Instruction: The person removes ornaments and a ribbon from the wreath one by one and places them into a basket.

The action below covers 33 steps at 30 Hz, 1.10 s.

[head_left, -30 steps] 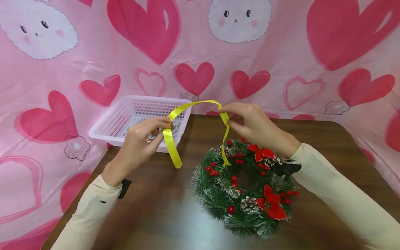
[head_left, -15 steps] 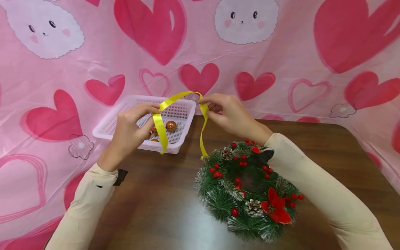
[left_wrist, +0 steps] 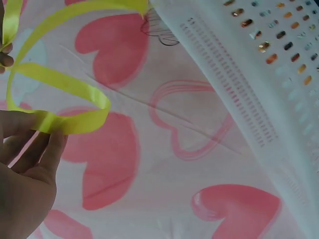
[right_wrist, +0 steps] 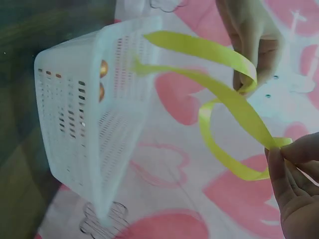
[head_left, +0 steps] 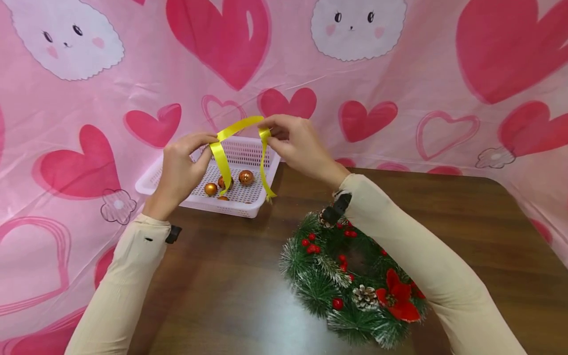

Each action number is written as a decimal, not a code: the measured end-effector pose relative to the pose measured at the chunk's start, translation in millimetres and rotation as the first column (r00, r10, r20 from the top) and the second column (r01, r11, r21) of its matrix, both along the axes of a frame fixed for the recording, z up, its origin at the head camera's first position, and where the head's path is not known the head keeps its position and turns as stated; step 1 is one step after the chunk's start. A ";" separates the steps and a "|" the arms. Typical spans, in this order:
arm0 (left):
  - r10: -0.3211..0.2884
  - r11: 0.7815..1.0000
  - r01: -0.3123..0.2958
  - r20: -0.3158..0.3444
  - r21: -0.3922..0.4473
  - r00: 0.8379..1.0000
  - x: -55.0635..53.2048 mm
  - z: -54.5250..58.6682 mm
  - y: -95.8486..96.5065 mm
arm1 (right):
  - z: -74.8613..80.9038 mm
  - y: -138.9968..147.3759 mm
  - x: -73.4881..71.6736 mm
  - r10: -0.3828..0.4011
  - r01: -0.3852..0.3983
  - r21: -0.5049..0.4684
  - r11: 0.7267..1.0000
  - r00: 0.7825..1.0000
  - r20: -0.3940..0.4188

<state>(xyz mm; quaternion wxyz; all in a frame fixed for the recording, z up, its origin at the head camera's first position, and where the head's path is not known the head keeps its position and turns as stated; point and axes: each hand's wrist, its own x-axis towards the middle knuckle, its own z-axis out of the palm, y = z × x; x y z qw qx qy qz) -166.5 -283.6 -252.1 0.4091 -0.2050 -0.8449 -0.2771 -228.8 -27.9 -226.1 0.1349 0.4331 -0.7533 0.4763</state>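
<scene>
A shiny yellow ribbon (head_left: 240,127) arches between my two hands above the white plastic basket. My left hand (head_left: 179,165) pinches it near one end, and a short tail hangs from the fingertips. With thumb and fingers my right hand (head_left: 301,148) pinches it farther right, its frayed end dangling by the basket's right side. In the right wrist view the ribbon (right_wrist: 239,109) curls loosely between both hands. The left wrist view shows the ribbon (left_wrist: 75,124) looping beyond my left fingers. The basket (head_left: 230,209) holds several copper-coloured balls (head_left: 246,177).
A green Christmas wreath (head_left: 315,281) with red berries, pinecones and a red flower (head_left: 399,296) lies on the brown wooden table (head_left: 213,286); my right forearm passes over part of it. A pink cloth with hearts (head_left: 368,118) hangs behind the table.
Both hands have moved up and left with the ribbon, from beside the wreath to over the basket. The right hand has come closer to the left. More balls show now.
</scene>
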 end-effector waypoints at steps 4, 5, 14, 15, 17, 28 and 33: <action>0.010 1.000 -0.010 0.010 0.001 1.000 -8.0 -7.2 -5.7 | -9.8 -17.1 -7.7 -0.022 0.022 -0.003 1.000 0.998 0.059; 0.011 1.000 -0.011 0.011 -0.001 1.000 -9.7 -9.6 -6.7 | -12.9 -20.6 -8.5 -0.029 0.030 -0.007 1.000 0.997 0.068; 0.036 0.996 -0.024 0.140 -0.085 0.989 -14.5 -34.5 -9.2 | -39.1 -32.7 -5.4 -0.048 0.029 0.107 0.994 0.984 0.173; 0.039 0.995 -0.023 0.169 -0.098 0.985 -14.2 -37.8 -9.5 | -41.7 -32.8 -5.7 -0.050 0.021 0.146 0.989 0.980 0.192; 0.047 0.992 -0.019 0.219 -0.127 0.975 -13.5 -44.3 -10.4 | -47.6 -33.2 -7.5 -0.051 0.001 0.218 0.976 0.973 0.224; 0.018 0.982 0.038 0.293 -0.185 0.956 -11.3 -69.1 -15.1 | -61.4 -33.7 -15.6 -0.032 -0.066 0.398 0.915 0.972 0.234; 0.012 0.982 0.055 0.356 -0.178 0.934 -9.6 -76.2 -13.8 | -67.1 -31.7 -20.3 -0.039 -0.082 0.468 0.880 0.969 0.243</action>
